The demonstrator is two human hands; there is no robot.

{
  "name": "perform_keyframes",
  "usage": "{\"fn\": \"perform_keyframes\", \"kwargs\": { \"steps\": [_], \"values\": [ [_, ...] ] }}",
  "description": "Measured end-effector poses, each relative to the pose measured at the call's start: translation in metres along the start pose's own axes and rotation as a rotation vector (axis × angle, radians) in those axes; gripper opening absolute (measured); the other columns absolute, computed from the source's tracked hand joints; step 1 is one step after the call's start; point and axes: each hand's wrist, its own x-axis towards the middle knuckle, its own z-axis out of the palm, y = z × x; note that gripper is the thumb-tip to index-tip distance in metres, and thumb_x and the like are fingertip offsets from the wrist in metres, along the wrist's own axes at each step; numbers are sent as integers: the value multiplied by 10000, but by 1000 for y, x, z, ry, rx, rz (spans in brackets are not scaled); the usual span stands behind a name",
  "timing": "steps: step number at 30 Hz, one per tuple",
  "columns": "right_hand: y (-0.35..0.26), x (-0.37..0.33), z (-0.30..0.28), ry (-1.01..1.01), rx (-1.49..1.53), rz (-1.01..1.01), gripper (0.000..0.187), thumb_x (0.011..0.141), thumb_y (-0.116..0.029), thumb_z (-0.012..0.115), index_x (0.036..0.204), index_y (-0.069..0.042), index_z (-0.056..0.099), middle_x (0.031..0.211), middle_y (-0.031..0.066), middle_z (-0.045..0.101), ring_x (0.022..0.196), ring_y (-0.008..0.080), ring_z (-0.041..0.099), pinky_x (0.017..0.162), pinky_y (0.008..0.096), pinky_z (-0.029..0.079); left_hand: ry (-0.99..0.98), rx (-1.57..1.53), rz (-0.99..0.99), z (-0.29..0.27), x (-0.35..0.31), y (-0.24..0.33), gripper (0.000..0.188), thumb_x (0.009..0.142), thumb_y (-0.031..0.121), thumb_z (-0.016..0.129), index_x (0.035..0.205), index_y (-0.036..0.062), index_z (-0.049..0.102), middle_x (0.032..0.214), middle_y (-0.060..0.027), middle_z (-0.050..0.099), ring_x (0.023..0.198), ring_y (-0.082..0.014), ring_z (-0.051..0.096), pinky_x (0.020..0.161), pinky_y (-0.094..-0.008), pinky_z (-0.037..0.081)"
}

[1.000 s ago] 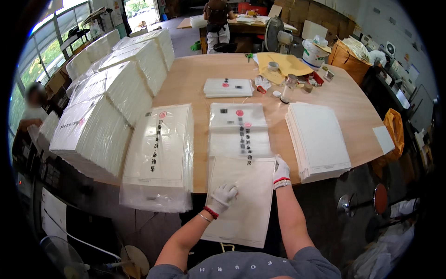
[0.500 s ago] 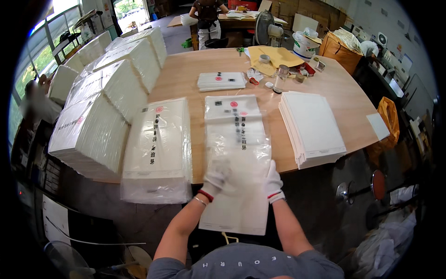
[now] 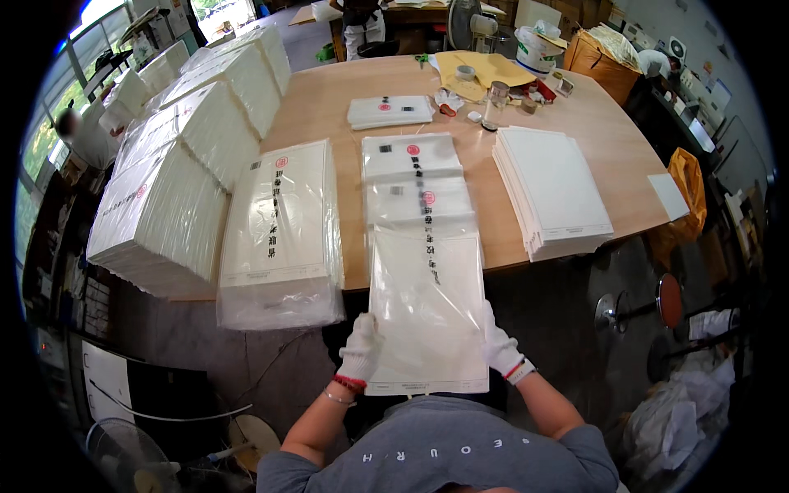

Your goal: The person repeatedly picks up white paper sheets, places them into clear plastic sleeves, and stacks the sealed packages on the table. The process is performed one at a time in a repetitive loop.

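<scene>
Both my hands wear white knitted gloves. My left hand (image 3: pixel 359 347) grips the left edge of a stack of white paper sheets (image 3: pixel 427 329), and my right hand (image 3: pixel 503 345) is closed along its right edge. The stack extends past the table's near edge toward my body. Its far part lies with a clear plastic bag (image 3: pixel 419 168) printed with black characters and a red mark; whether the sheets are fully inside cannot be made out. Left of it rests a filled, bagged paper stack (image 3: pixel 279 214). To the right sits a pile of unbagged white sheets (image 3: pixel 555 193).
Tall wrapped paper blocks (image 3: pixel 156 214) line the table's left side. Folded plastic bags (image 3: pixel 390 112) lie farther back. A glass jar (image 3: pixel 496 105), tape roll (image 3: pixel 465 72) and yellow envelopes (image 3: pixel 493 67) are at the far end. A round stool (image 3: pixel 669 301) stands at right; other people are in the background.
My left hand has moved from over the sheets to their left edge, and my right hand has come lower along the right edge. The view has tilted, so the table appears higher.
</scene>
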Motion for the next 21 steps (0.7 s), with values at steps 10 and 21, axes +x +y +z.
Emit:
{"fn": "perform_keyframes", "kwargs": {
  "steps": [10, 21],
  "values": [
    [-47, -122, -23, -220, -80, -205, 534, 898, -279, 433, 1344, -3, 329, 688, 208, 568, 586, 360, 565, 487, 423, 455, -478, -335, -198, -75, -124, 47, 99, 817, 65, 581, 870, -7, 538, 840, -143, 548, 711, -209, 549, 625, -330, 454],
    [-4, -85, -62, 244, 1162, 485, 336, 894, -140, 516, 1196, 8, 495, 883, 90, 636, 830, 172, 618, 781, 327, 494, -188, -515, 178, -79, -51, 111, 143, 651, -119, 467, 689, 18, 460, 771, -104, 534, 692, -207, 529, 604, -287, 429]
  ]
}}
